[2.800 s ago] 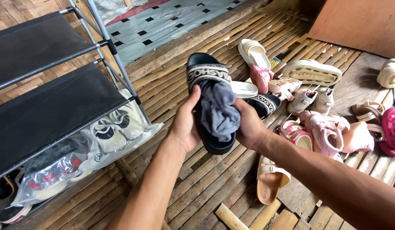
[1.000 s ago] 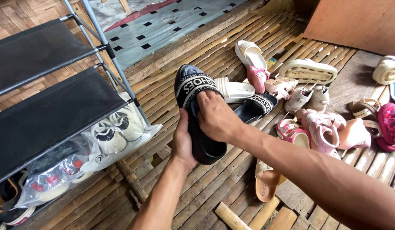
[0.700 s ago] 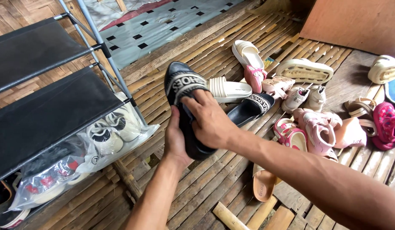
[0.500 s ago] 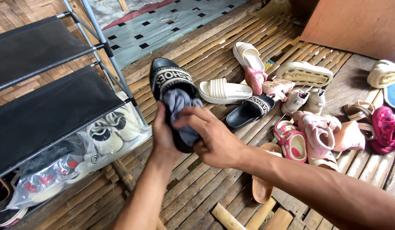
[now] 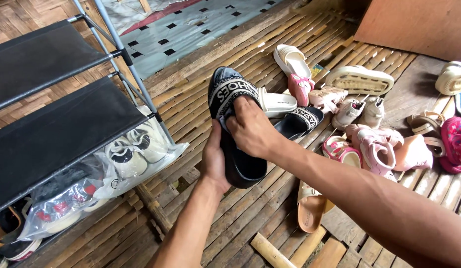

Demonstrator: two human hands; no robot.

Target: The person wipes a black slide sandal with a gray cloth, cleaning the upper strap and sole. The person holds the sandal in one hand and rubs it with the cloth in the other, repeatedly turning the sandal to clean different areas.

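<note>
While the left hand (image 5: 214,160) gripped a black slipper (image 5: 235,130) from underneath, fingers curled round its side, the right hand (image 5: 250,128) pressed down on the footbed, its fingers closed on a grey cloth (image 5: 224,117) tucked under the woven strap. The slipper was held above the bamboo floor (image 5: 230,218), toe pointing away. Its mate (image 5: 297,122) lay just beyond, beside a cream slipper (image 5: 279,103). Left of the hands, a black shoe rack (image 5: 51,124) stood over clear plastic bags (image 5: 111,168) holding white sneakers. Pink sandals (image 5: 374,149) lay scattered to the right.
</note>
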